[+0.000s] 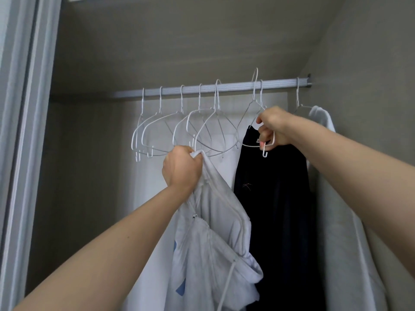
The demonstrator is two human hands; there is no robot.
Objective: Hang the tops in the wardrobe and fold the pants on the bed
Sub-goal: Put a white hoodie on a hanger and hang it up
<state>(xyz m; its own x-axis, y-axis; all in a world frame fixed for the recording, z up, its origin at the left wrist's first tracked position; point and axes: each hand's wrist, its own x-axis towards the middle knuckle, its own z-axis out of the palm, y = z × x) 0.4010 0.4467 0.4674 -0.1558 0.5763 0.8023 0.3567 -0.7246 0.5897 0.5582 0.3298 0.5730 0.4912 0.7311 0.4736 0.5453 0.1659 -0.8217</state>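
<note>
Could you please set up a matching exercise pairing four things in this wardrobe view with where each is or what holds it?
Things:
1. light grey hooded top
2. white wire hanger lifted above the rail
3. dark navy garment
4. row of empty white wire hangers

States:
A. gripped by the right hand
B. hanging at the rail's left part
C. gripped by the left hand
D. hanging behind the right hand

Pairs: 1-C, 2-A, 3-D, 4-B
</note>
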